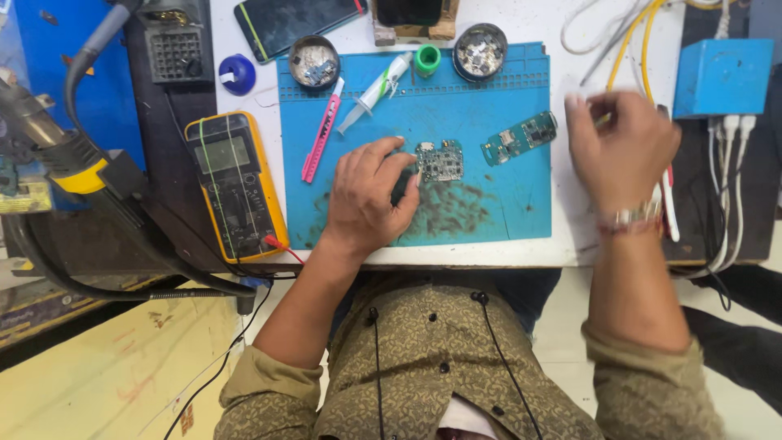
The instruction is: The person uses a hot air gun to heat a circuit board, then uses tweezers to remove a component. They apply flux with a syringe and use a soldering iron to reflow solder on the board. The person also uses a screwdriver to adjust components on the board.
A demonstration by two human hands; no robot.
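Note:
My left hand (pixel 368 195) rests on the blue work mat (pixel 489 212), its fingertips pressing the left edge of a small square circuit board (pixel 441 160). A second, longer green circuit board (pixel 520 138) lies tilted to the right of it. My right hand (pixel 621 147) hovers blurred at the mat's right edge, over a red and white tool (pixel 670 204); its fingers are curled around something thin that I cannot make out. A bracelet sits on that wrist.
A yellow multimeter (pixel 236 186) lies left of the mat. A pink knife (pixel 323 130), a syringe (pixel 373 91), a green cap (pixel 427 59) and two round tins (pixel 314 61) line the mat's far side. A phone (pixel 297 23), a blue box (pixel 722 77) and a hot-air gun (pixel 49 147) stand around.

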